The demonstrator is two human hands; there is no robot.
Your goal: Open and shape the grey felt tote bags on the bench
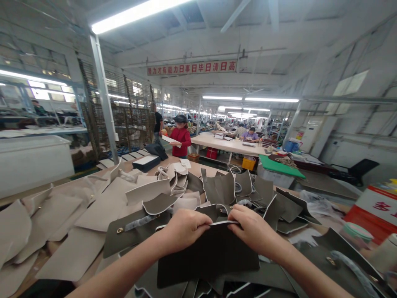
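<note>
A dark olive leather-like panel [207,256] with a pale cut edge hangs between my two hands, low in the middle of the view. My left hand [186,227] pinches its top edge, thumb and fingers pressed together. A short way to the right, my right hand [249,225] pinches the same edge. Behind my left wrist lies another olive panel [113,231] with a brass-coloured fitting and a plastic-wrapped handle [136,223]. Several more dark pieces are spread under and around the held panel, partly hidden by it and my arms.
Beige panels [62,215] pile up on the left of the table. Curved olive panels [217,186] stand behind my hands. A red and white box [375,211] and a green-lidded tub [358,231] are at right. Across the table, a person in red [181,138] holds a pale sheet.
</note>
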